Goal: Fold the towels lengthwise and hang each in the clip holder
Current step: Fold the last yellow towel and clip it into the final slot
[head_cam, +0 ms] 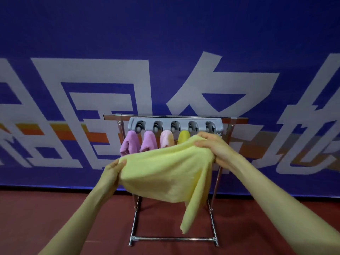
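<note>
A pale yellow towel point(165, 173) hangs spread between my two hands in front of the rack. My left hand point(112, 172) grips its lower left edge. My right hand point(213, 146) pinches its upper right edge, just below the rightmost clip. The grey clip holder point(175, 124) sits on the rack's top bar with a row of several clips. Two purple towels point(130, 144) point(149, 142), a pink towel point(166, 139) and a bright yellow towel point(184, 138) hang from the first clips. The held towel hides their lower ends.
A chrome rack point(173, 239) stands on a dark red floor point(55, 214). Right behind it hangs a blue banner point(165, 43) with large white characters.
</note>
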Demonstrator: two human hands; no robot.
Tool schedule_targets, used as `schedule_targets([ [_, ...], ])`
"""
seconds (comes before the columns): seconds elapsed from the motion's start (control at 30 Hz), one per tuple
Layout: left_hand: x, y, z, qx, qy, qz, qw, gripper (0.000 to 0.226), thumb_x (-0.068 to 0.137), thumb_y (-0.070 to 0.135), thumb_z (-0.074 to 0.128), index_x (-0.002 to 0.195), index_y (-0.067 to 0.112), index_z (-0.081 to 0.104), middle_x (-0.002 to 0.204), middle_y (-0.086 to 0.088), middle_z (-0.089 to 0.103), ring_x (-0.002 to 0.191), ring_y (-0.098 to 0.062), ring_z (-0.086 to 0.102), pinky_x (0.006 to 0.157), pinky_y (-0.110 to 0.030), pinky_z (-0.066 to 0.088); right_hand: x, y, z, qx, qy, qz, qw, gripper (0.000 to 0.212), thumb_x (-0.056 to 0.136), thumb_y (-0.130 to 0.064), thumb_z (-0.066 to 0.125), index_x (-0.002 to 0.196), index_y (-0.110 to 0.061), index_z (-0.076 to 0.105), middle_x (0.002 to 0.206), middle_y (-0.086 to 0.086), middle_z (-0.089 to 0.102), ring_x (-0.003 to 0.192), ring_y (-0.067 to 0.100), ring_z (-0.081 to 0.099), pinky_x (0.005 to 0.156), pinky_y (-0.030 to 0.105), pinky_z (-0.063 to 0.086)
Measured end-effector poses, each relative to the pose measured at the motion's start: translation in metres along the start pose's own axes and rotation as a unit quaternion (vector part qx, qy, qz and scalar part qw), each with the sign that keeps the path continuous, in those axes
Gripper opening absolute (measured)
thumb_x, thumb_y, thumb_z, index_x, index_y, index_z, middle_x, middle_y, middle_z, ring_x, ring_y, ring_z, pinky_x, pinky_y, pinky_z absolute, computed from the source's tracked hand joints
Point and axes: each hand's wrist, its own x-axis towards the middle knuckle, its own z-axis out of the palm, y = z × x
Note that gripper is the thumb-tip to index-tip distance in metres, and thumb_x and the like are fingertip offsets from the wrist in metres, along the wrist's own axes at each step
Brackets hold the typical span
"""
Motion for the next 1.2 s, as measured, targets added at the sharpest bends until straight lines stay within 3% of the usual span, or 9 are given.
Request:
schedule_targets([
  [0.13,-0.009,0.032,0.038,0.001,-0.009,0.069,0.998,0.022,0.098,0.023,0.05,0.095,0.021,0.071,0.093,0.0,0.076,0.099,-0.02,0.067,0.077,-0.029,0.049,0.001,0.013,-0.013,0.028,-0.053,0.058,0.997,0.029,0.078,0.003,0.055,0.061,-0.021,0.054,0.066,0.0,0.046,0.059,0.009,0.046,0.052,0.024,0.032],
  [0.23,-0.019,0.058,0.067,0.008,-0.058,0.116,0.991,0.022,0.097,0.026,0.051,0.094,0.031,0.073,0.091,0.015,0.074,0.099,-0.011,0.066,0.087,-0.028,0.049,0.0,0.026,-0.015,-0.027,-0.079,0.1,0.991,0.021,0.07,0.0,0.057,0.065,-0.02,0.051,0.063,-0.001,0.043,0.053,0.007,0.042,0.049,0.023,0.028],
  [0.33,-0.022,0.076,0.09,0.082,-0.095,0.171,0.977,0.022,0.097,0.024,0.05,0.109,0.017,0.068,0.079,0.031,0.067,0.085,0.01,0.062,0.089,-0.022,0.047,0.001,0.039,-0.011,-0.06,-0.097,0.135,0.984,0.022,0.08,0.005,0.053,0.075,-0.017,0.053,0.063,-0.002,0.045,0.048,0.003,0.045,0.047,0.019,0.033],
  [0.43,-0.02,0.087,0.107,0.155,-0.136,0.215,0.955,0.019,0.097,0.02,0.051,0.103,0.012,0.067,0.083,0.016,0.065,0.075,0.011,0.057,0.074,-0.004,0.041,-0.002,0.05,-0.003,-0.025,-0.103,0.16,0.981,0.03,0.082,0.005,0.058,0.107,-0.013,0.054,0.075,0.008,0.058,0.061,0.014,0.059,0.049,0.024,0.048],
  [0.53,-0.02,0.092,0.117,0.216,-0.208,0.233,0.925,0.025,0.096,0.026,0.053,0.097,0.003,0.063,0.082,-0.004,0.055,0.078,-0.007,0.051,0.074,-0.02,0.041,0.002,0.062,0.006,0.04,-0.086,0.131,0.987,0.052,0.08,0.007,0.063,0.123,-0.019,0.049,0.097,0.011,0.066,0.085,0.022,0.066,0.064,0.032,0.054],
  [0.7,-0.015,0.092,0.118,0.28,-0.223,0.236,0.903,0.026,0.096,0.029,0.052,0.095,0.003,0.058,0.077,-0.003,0.052,0.074,-0.011,0.048,0.072,-0.032,0.04,0.003,0.056,0.023,0.107,-0.036,0.064,0.992,0.021,0.073,0.011,0.052,0.084,-0.004,0.064,0.065,0.003,0.056,0.061,0.014,0.052,0.055,0.02,0.04],
  [0.87,-0.012,0.084,0.103,0.35,-0.223,0.246,0.876,0.033,0.088,0.042,0.062,0.094,0.01,0.056,0.079,-0.003,0.055,0.074,-0.008,0.05,0.07,-0.024,0.042,0.014,0.045,0.028,0.179,0.075,0.051,0.98,0.063,0.039,-0.008,0.052,0.099,0.009,0.063,0.095,0.021,0.057,0.09,0.035,0.057,0.077,0.038,0.045],
  [1.07,0.001,0.054,0.068,0.457,-0.233,0.202,0.834,0.031,0.077,0.029,0.077,0.062,0.03,0.05,0.061,0.013,0.051,0.055,0.002,0.047,0.055,-0.012,0.037,0.011,0.02,0.036,0.128,0.007,-0.008,0.992,0.018,0.068,-0.021,0.07,0.075,-0.008,0.06,0.073,0.011,0.056,0.072,0.022,0.057,0.069,0.032,0.04],
  [1.2,0.017,0.016,0.036,0.499,-0.205,0.099,0.836,0.045,0.072,0.035,0.078,0.052,0.017,0.042,0.051,0.009,0.043,0.049,-0.007,0.039,0.052,-0.02,0.032,0.014,0.014,0.047,0.084,0.053,-0.058,0.993,0.038,0.074,-0.031,0.069,0.077,0.003,0.052,0.077,0.012,0.044,0.071,0.026,0.042,0.068,0.034,0.031],
])
